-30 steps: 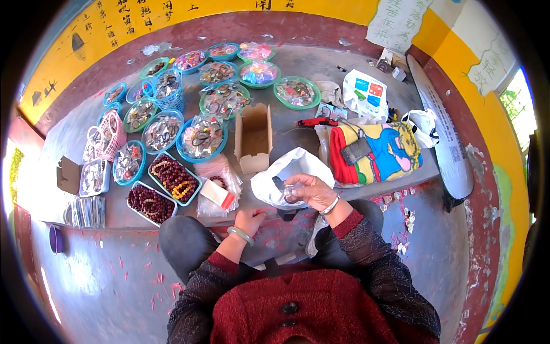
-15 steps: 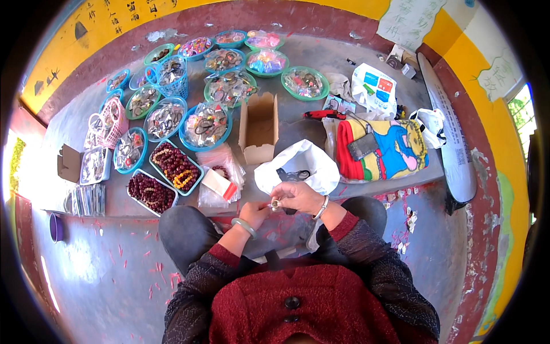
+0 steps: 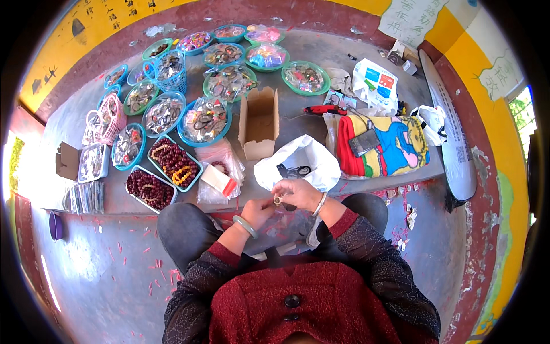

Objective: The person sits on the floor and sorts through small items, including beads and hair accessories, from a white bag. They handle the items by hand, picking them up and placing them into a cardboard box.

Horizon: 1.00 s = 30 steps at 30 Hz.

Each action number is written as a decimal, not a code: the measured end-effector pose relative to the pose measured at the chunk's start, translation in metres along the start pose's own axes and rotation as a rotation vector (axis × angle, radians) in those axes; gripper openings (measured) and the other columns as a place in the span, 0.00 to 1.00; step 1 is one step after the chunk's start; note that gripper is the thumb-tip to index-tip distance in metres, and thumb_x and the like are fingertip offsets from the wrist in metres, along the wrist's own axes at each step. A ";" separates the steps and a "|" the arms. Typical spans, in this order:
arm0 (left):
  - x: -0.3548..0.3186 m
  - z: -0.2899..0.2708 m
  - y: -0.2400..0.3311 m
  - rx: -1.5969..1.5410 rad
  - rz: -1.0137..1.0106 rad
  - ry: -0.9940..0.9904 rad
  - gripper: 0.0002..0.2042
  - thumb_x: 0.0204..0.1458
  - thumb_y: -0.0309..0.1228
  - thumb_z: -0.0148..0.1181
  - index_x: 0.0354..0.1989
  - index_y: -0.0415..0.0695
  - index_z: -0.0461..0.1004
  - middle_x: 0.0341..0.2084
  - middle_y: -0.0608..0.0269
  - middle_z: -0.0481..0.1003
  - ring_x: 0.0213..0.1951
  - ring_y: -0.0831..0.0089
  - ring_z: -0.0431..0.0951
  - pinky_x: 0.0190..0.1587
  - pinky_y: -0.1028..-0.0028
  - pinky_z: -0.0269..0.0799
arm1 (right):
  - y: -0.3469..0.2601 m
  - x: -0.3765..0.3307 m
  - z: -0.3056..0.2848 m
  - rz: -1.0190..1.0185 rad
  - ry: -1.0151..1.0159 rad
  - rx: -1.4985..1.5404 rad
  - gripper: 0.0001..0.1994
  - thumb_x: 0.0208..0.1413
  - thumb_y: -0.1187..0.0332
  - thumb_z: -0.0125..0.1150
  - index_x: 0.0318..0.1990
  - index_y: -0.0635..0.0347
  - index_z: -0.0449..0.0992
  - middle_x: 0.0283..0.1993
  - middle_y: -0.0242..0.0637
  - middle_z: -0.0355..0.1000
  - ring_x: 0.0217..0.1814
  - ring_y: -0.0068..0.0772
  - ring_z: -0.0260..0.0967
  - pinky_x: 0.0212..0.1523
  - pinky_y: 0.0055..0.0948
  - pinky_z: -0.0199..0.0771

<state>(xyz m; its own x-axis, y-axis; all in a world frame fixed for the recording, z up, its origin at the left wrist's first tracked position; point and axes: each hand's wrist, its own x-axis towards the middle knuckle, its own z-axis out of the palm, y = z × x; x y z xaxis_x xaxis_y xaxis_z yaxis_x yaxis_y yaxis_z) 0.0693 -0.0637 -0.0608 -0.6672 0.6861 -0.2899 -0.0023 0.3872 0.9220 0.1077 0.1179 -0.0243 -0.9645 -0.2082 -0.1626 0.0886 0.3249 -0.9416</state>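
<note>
My left hand (image 3: 258, 212) and my right hand (image 3: 300, 195) meet in front of my knees, both with fingers closed in a pinch. Between their fingertips is a small gold-coloured ring-shaped piece (image 3: 278, 200), too small to name exactly. Something dark hangs just under my right fingers, partly hidden. Just beyond the hands, an open white plastic bag (image 3: 268, 175) lies on the platform with black cords (image 3: 295, 171) inside. To its left are clear plastic bags (image 3: 211, 195) and a dark red bead bracelet (image 3: 220, 167).
An open cardboard box (image 3: 259, 148) stands behind the white bag. Trays of dark red bead strings (image 3: 172, 162) sit at left. Several baskets of small packaged goods, including a blue basket (image 3: 205, 140), fill the back left. A folded colourful blanket (image 3: 395, 149) lies right.
My hands have shifted slightly, and the gold-coloured piece now faces up more as a ring. The left hand sits a little further right.
</note>
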 end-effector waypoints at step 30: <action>-0.003 0.000 0.006 -0.553 -0.198 -0.319 0.12 0.46 0.22 0.52 0.41 0.36 0.69 0.33 0.62 0.73 0.35 0.74 0.75 0.37 0.76 0.73 | 0.005 -0.002 -0.004 0.101 -0.137 0.022 0.12 0.40 0.76 0.57 0.37 0.63 0.71 0.29 0.31 0.71 0.31 0.18 0.67 0.33 0.19 0.68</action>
<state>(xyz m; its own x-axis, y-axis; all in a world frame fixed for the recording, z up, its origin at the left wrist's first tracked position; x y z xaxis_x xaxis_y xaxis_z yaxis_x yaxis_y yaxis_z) 0.0713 -0.0627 -0.0543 -0.3625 0.8160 -0.4503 -0.5399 0.2099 0.8151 0.1090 0.1238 -0.0275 -0.9074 -0.2999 -0.2944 0.1907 0.3303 -0.9244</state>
